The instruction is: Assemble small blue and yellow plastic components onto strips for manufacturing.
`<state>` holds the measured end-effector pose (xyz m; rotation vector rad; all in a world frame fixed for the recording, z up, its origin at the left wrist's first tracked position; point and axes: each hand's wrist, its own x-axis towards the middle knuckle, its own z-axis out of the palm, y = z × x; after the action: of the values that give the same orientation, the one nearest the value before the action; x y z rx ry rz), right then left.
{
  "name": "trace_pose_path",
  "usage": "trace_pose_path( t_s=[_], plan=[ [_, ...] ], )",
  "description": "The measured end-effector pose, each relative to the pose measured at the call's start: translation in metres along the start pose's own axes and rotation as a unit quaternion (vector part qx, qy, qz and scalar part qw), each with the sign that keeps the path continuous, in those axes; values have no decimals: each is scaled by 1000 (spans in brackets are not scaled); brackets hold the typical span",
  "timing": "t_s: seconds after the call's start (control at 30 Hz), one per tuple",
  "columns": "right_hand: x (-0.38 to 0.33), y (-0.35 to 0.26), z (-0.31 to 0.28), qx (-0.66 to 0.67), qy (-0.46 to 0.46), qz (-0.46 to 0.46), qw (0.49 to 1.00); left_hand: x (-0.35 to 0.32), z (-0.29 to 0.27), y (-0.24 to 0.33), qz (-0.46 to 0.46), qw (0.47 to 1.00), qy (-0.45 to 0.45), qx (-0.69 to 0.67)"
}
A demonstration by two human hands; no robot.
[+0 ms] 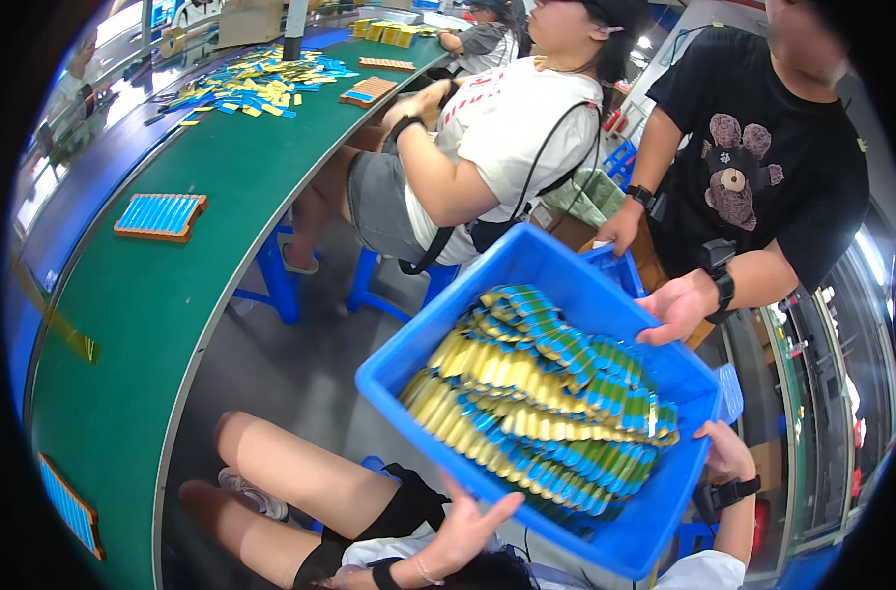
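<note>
Head view: the blue bin [556,273] lies between right hand [729,452], pinching it, and left hand [464,526], apparently spread.

- Site: factory-type workshop.
- Long green bench [123,344] along left; heap of blue and yellow pieces [261,84] toward far end.
- Orange trays [161,216] spaced along it.
- Blue work stools [276,280]; blue bin [556,264] of parts, near right.

The worn head camera is looking down from above, sitting near the blue bin [556,270] while facing along the long edge of the green bench [163,295] toward its distant end.
</note>
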<state>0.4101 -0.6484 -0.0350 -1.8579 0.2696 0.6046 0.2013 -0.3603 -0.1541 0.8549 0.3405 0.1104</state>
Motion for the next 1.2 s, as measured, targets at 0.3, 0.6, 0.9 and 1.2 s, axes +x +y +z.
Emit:
trace_pose_path(
  t_s=[0.3, 0.6, 0.9, 1.2],
  plan=[
    [-166, -60, 14, -202, 312, -531, 762, 4, -31, 40, -20, 995, -88, 48],
    [48, 17, 131, -377, 88, -414, 824, -14, -80, 71, 15, 997, 47, -56],
    [198, -17, -93, -270, 121, -178, 939, -36, -122, 68, 84, 988, 110, -63],
    [89, -64, -5, -338, -108, -86, 931, -110, -130, 116, 184, 949, 248, 57]
  ],
)
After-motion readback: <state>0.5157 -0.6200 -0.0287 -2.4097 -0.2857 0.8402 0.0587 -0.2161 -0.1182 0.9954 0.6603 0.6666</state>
